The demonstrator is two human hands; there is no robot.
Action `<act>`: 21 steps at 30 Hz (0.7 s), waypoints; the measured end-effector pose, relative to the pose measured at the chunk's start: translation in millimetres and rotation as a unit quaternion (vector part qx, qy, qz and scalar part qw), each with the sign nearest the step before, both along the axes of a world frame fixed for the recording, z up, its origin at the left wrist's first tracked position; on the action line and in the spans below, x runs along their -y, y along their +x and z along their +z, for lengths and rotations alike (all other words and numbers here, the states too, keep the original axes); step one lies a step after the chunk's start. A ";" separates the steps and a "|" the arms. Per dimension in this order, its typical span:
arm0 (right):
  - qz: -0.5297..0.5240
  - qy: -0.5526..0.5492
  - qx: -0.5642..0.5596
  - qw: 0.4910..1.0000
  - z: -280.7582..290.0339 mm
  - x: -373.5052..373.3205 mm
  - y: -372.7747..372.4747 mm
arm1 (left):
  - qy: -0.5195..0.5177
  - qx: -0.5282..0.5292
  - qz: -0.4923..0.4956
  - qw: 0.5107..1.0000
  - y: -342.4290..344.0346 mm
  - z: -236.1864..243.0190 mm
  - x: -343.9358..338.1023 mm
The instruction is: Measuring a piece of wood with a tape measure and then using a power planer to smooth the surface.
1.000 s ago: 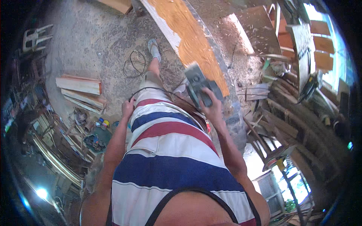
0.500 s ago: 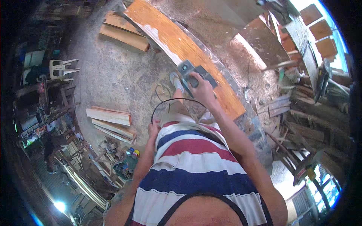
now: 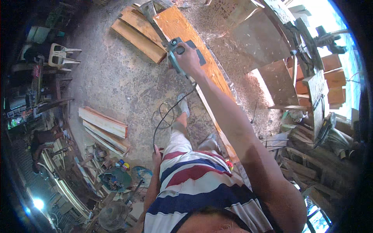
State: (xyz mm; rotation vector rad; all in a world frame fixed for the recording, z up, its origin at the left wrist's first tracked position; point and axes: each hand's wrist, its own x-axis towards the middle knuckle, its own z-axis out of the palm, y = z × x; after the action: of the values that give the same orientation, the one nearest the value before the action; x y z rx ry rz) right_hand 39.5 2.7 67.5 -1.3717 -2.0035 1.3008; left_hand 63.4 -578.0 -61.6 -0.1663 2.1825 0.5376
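My right hand [image 3: 188, 59] grips a grey power planer [image 3: 198, 51] on a long orange-brown board [image 3: 213, 72], near its far end, with my arm stretched out over the board. A black cord [image 3: 169, 108] runs from the back of the planer down to my left hand [image 3: 157, 154], which is low beside my left hip with its fingers closed on the cord, partly hidden by my clothing. A pale, narrow strip shows along the board's left side. My feet stand beside the board, on its left.
Planks [image 3: 132, 35] lie beside the board's far end, more [image 3: 103, 123] lower left on the concrete floor [image 3: 108, 77]. A plastic chair [image 3: 58, 56] stands at far left. Plywood sheets [image 3: 272, 85] and wood pieces line the right. Tools [image 3: 114, 179] and a fan [image 3: 112, 215] are lower left.
My right hand has pushed the planer forward along the board toward its far end, and my arm has stretched out. The cord now trails behind the planer, still in my left hand.
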 end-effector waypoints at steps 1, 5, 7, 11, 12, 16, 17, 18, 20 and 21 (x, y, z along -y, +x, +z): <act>0.004 -0.012 0.012 1.000 -0.4 -11.9 -14.1 | 0.030 -0.010 -0.002 0.999 -1.7 -1.4 -6.2; -0.001 0.006 -0.024 1.000 -0.8 -50.4 -70.6 | 0.052 -0.031 0.020 0.998 -16.7 0.6 -29.9; 0.009 0.004 -0.025 1.000 -2.3 -67.3 -96.2 | 0.041 -0.016 0.027 0.999 -32.5 5.9 -40.4; 0.022 0.045 -0.041 0.998 -13.0 -105.5 -147.4 | 0.120 0.012 0.092 0.988 -69.6 15.5 -63.1; 0.022 0.044 -0.042 0.998 -14.8 -118.0 -160.0 | 0.132 0.003 0.091 0.987 -80.0 15.6 -69.1; 0.042 0.056 -0.061 0.996 -14.0 -150.7 -188.3 | 0.163 -0.021 0.040 0.986 -115.7 11.0 -71.1; 0.041 0.023 -0.033 0.998 -12.8 -148.9 -182.1 | 0.150 -0.020 0.056 0.987 -117.6 12.6 -58.3; 0.060 0.024 -0.016 0.998 -9.8 -144.0 -169.1 | 0.157 -0.031 0.064 0.985 -125.4 8.5 -50.6; 0.093 0.022 0.064 0.993 -2.9 -121.7 -120.2 | 0.131 -0.014 0.079 0.988 -133.3 2.1 -25.7; 0.117 0.028 0.055 0.991 1.8 -104.9 -83.0 | 0.093 -0.049 -0.021 0.994 -134.0 -0.6 -12.2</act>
State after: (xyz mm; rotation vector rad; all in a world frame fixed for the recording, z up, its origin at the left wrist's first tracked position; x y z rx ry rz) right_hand -43.4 107.6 69.3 -1.2367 -2.3153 1.2792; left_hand -70.6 -565.8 -62.2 0.0068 2.2114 0.7359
